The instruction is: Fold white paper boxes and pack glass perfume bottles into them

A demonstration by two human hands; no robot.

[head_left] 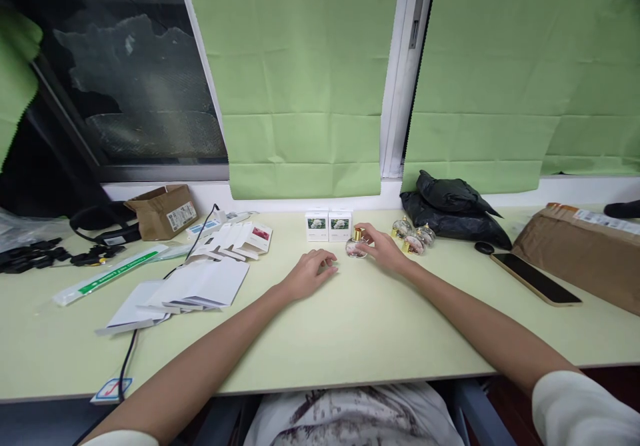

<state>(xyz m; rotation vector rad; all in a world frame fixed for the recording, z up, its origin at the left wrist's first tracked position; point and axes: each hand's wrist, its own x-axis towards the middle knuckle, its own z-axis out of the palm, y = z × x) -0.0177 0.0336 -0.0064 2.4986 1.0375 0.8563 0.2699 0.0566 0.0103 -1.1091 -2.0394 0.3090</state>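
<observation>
My right hand (384, 249) has its fingers round a small glass perfume bottle (355, 249) with a gold neck, upright at table height; whether its base touches the table I cannot tell. My left hand (310, 274) rests on the table to the left of the bottle, thumb and fingers apart, holding nothing. Just behind stand two small white boxes with flower pictures, a left box (317, 227) and a right box (340, 227), side by side. Several similar glass bottles (415, 243) with gold parts are grouped to the right of my right hand.
Flat white cartons (200, 285) lie in a fanned pile at left, near a cable and an open cardboard box (161, 213). At right are black plastic bags (450, 213), a phone (537, 279) and a large brown parcel (583, 249). Green curtains hang behind the table.
</observation>
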